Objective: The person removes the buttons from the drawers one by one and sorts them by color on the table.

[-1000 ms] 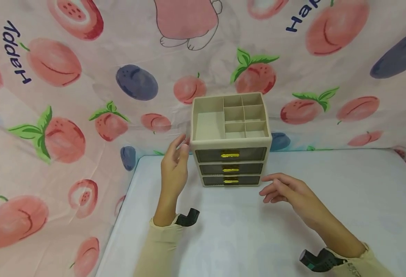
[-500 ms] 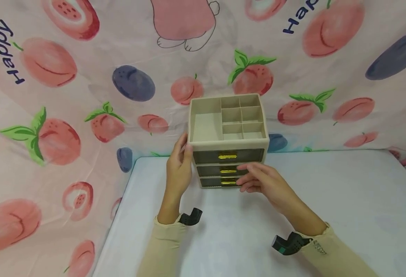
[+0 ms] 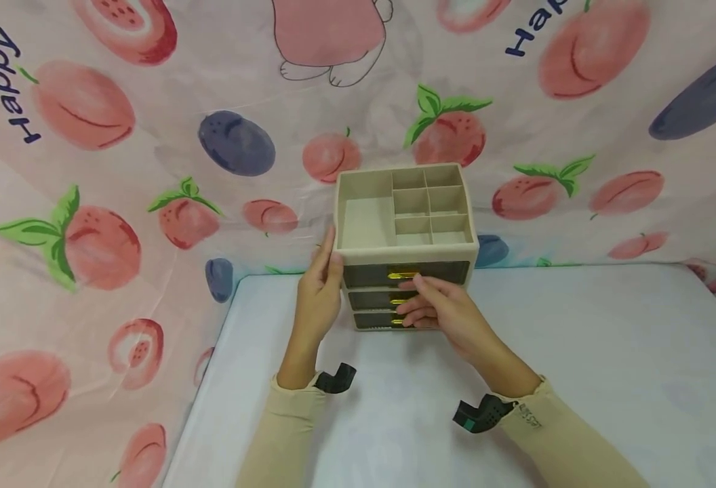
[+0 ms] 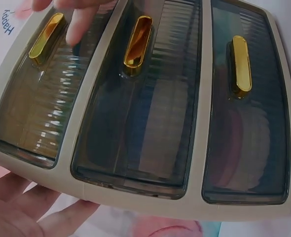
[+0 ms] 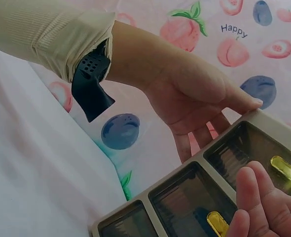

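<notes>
A cream desktop organizer [image 3: 407,254] stands on the white table, with three dark see-through drawers, all closed. My left hand [image 3: 318,301] rests along its left side, the thumb by the front edge and the fingers fairly straight. In the right wrist view that left hand [image 5: 195,94] lies flat against the side wall. In front of the drawers is my right hand [image 3: 452,315], its fingertips beside the top drawer's gold handle [image 4: 48,38]. One finger [image 4: 78,29] points down next to that handle without a visible pinch. The middle drawer's handle [image 4: 138,42] is partly covered in the head view.
Open compartments [image 3: 367,217] fill the organizer's top, one large and several small. Behind it hangs a fruit-printed cloth [image 3: 346,108]. The white tabletop [image 3: 608,379] extends to the right and front. A black wrist camera [image 3: 483,413] sits on the right sleeve.
My right hand has moved left and slightly up, from beside the organizer to the top drawer's handle. My left hand has come against the left side.
</notes>
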### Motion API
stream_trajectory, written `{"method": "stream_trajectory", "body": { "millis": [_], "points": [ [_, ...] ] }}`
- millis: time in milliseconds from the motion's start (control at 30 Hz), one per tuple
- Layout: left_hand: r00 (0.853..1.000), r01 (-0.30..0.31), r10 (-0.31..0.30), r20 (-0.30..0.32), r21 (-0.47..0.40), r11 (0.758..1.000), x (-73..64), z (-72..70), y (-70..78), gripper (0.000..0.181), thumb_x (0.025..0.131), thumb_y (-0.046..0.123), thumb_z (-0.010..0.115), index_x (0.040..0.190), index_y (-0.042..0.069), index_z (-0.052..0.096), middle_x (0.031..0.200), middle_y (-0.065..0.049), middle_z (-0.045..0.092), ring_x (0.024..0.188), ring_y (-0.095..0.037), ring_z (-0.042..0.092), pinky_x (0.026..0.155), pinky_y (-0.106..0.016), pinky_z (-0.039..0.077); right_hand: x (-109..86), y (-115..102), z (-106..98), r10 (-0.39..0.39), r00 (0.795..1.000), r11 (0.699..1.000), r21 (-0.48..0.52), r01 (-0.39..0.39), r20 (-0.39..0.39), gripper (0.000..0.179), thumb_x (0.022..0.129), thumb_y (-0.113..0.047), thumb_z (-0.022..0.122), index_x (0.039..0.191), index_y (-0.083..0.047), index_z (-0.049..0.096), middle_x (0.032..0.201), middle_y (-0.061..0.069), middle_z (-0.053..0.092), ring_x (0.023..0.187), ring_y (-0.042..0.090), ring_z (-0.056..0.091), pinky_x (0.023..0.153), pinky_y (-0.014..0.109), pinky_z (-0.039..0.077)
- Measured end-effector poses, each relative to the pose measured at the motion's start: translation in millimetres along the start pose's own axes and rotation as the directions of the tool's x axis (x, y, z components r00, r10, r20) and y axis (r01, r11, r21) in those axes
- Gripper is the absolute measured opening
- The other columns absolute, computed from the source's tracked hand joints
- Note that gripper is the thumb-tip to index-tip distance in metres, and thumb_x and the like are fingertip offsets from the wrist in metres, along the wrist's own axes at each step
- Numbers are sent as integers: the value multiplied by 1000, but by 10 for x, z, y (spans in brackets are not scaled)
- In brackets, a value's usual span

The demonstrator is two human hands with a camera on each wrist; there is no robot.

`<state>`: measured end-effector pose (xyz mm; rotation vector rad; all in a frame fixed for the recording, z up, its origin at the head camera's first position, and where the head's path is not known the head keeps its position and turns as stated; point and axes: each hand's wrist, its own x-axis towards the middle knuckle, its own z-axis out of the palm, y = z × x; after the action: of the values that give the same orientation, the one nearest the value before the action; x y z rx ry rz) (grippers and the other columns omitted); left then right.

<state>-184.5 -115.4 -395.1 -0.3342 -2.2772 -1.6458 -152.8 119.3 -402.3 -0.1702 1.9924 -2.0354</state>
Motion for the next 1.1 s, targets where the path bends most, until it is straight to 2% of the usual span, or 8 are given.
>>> {"method": "stream_trajectory", "body": {
  "millis": [100, 133, 333, 500, 700, 867, 1033, 1100],
  "points": [
    [1000, -21, 21, -12, -15, 1000, 14, -1, -1, 48, 109, 39, 48, 156, 37, 40, 156, 2, 50, 150, -22, 37, 126, -37, 23, 53, -15, 33, -4, 1000, 1000, -9, 4, -31, 62, 107, -50, 46, 132, 5, 62, 89, 0, 77, 79, 15, 73, 81, 34, 60],
    [1000, -23, 23, -14, -12, 1000, 13, 6, -2, 48, 109, 40, 48, 156, 37, 40, 161, 7, 39, 153, -20, 31, 126, -37, 21, 59, -15, 39, -7, 999, 1000, -14, 7, -43, 62, 107, -50, 46, 131, 5, 63, 89, 0, 77, 79, 15, 73, 81, 34, 60],
    [1000, -12, 12, -13, -12, 1000, 7, 40, 9, 48, 108, 42, 48, 155, 39, 40, 160, 16, 38, 150, -9, 34, 122, -36, 30, 98, -17, 78, -33, 992, 999, -40, 29, -120, 61, 105, -51, 51, 122, 5, 69, 84, 0, 77, 77, 16, 74, 78, 31, 60],
    [1000, -17, 16, 27, 18, 1000, -15, 30, 39, 49, 109, 42, 46, 157, 37, 35, 161, 23, 34, 149, -4, 32, 121, -38, 33, 125, -10, 91, -49, 985, 999, -16, 47, -166, 55, 104, -43, 59, 116, 9, 71, 76, -2, 75, 70, 14, 73, 73, 28, 60],
    [999, -28, 26, 47, 40, 999, -14, 22, 43, 50, 111, 39, 42, 160, 36, 32, 162, 22, 32, 151, -6, 30, 124, -41, 28, 145, -30, 102, -30, 978, 999, 30, 37, -206, 49, 104, -34, 62, 112, 13, 71, 69, -4, 73, 64, 11, 71, 67, 26, 59],
    [998, -36, 32, 60, 75, 997, 16, 18, 20, 50, 111, 41, 41, 160, 38, 30, 163, 21, 30, 150, -10, 33, 123, -44, 30, 145, -51, 172, 33, 966, 990, 143, 4, -255, 45, 104, -31, 61, 112, 11, 71, 66, -4, 71, 59, 11, 68, 64, 24, 56],
    [996, -12, 3, 86, 100, 995, 27, -34, -1, 50, 111, 44, 41, 159, 44, 29, 164, 15, 32, 151, -16, 34, 123, -48, 30, 104, -51, 236, 75, 964, 979, 200, -23, -254, 42, 104, -27, 59, 112, 12, 71, 64, -5, 71, 57, 10, 65, 61, 22, 53],
    [995, 9, -19, 96, 98, 995, 26, -59, -2, 49, 110, 46, 40, 158, 47, 28, 164, 10, 33, 149, -18, 36, 119, -50, 35, 82, -56, 252, 74, 968, 977, 213, -22, -240, 41, 104, -26, 59, 113, 13, 70, 65, -4, 70, 57, 10, 65, 61, 22, 55]
  ]
}}
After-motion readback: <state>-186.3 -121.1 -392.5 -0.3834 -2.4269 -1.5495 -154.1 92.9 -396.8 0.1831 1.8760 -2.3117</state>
